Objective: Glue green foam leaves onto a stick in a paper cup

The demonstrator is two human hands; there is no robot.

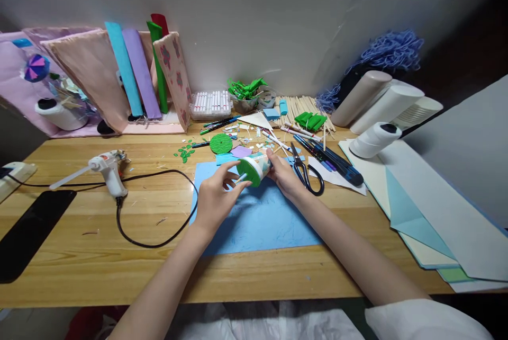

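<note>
A small cup (262, 162) with patterned sides is tipped sideways above the blue sheet (262, 223). A green disc (251, 175) covers its near-left end, and a short pale stick seems to stand out from the disc. My left hand (218, 194) is curled at that end, with fingertips and thumb on the rim of the cup. The far end is gripped by my right hand (282, 173), thumb on top. Black-handled scissors (305, 170) lie just right of my right hand. Beyond the cup rests another green disc (220, 144).
A glue gun (113, 173) stands at left, its cord looping towards the blue sheet. A black phone (35, 229) lies near the left edge. Markers (210, 103), wooden sticks (301, 108) and paper scraps spread along the back. Thread spools (375, 140) and paper sheets (440, 202) are at right.
</note>
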